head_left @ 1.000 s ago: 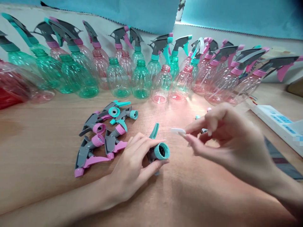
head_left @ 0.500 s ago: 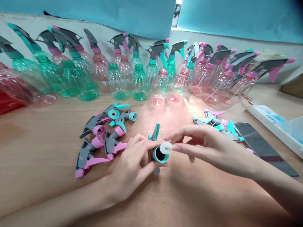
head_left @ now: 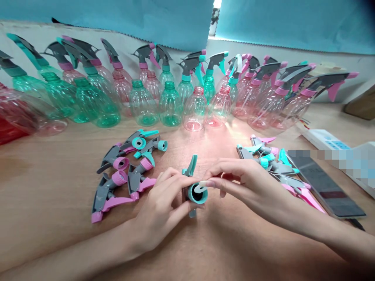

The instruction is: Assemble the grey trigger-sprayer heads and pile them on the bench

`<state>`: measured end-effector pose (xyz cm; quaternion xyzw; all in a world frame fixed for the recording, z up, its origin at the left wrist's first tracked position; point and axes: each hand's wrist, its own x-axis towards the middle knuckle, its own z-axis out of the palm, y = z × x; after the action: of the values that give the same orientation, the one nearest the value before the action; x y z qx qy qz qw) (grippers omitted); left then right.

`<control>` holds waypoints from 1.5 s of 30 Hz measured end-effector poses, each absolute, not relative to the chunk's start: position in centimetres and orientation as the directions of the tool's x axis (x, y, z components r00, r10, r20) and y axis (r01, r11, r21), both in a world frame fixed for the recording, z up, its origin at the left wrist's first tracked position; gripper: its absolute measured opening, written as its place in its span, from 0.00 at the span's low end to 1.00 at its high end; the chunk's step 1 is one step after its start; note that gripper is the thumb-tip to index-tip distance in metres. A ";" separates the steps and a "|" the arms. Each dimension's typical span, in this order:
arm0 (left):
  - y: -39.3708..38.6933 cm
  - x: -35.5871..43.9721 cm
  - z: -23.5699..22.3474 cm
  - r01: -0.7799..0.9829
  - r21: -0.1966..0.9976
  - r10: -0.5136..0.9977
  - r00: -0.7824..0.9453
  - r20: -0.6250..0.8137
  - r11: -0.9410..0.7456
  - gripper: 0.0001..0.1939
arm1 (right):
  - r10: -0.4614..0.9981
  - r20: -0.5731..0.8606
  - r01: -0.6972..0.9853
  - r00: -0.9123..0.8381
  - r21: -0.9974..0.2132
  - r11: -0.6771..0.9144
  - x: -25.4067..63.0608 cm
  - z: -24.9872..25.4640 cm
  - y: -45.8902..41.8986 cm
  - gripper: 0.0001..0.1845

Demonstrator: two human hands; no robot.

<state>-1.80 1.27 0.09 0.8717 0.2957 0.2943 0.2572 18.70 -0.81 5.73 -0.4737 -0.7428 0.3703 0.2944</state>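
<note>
My left hand (head_left: pixel 166 203) is closed around a grey and teal trigger spray head (head_left: pixel 202 199), whose teal collar opening faces me. Its teal trigger (head_left: pixel 191 164) points up and away. Between the thumb and forefinger of my right hand (head_left: pixel 234 177) is a small white washer (head_left: pixel 200 188), tilted and partly inside the collar's mouth. My right fingertips hide some of the washer. Left of my hands lies a group of loose spray heads (head_left: pixel 109 191) with pink or teal collars. More spray heads (head_left: pixel 260 150) lie beyond my right hand.
Green bottles (head_left: pixel 170 107) and pink bottles (head_left: pixel 195 111) without tops stand in a row at the back, among bottles fitted with spray heads. A dark phone (head_left: pixel 331 187) lies at the right, near a white power strip (head_left: pixel 325 138). Something red (head_left: pixel 11 127) sits at the far left.
My right hand has moved slightly left and down. The washer, flat over the collar's rim before, is now tilted into its opening. My left hand keeps hold of the spray head.
</note>
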 end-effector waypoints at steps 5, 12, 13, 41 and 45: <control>1.2 -1.9 0.0 0.370 0.609 0.661 0.657 0.362 -0.701 0.16 | 0.925 0.103 0.523 -0.366 -0.799 0.296 18.5 5.7 -0.8 0.12; 1.3 -1.8 0.1 0.385 0.637 0.688 0.645 0.332 -0.668 0.13 | 0.866 0.300 0.577 -0.400 -0.652 0.492 18.8 4.7 -0.7 0.09; 1.3 -1.7 0.1 0.385 0.644 0.693 0.643 0.326 -0.661 0.11 | 0.842 0.358 0.593 -0.403 -0.598 0.539 18.9 4.5 -0.7 0.09; 1.2 -1.9 -0.3 0.368 0.587 0.648 0.657 0.386 -0.721 0.17 | 0.783 0.228 0.613 -0.578 -0.511 0.602 19.7 5.3 -0.6 0.09; 1.2 -1.9 -0.2 0.354 0.563 0.624 0.666 0.410 -0.747 0.17 | 0.762 0.228 0.607 -0.607 -0.485 0.629 19.5 5.7 -0.6 0.08</control>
<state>-1.86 1.21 -0.21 0.8847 0.2763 0.3014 0.2239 19.48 -0.64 5.68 -0.3901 -0.8774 0.1827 0.2110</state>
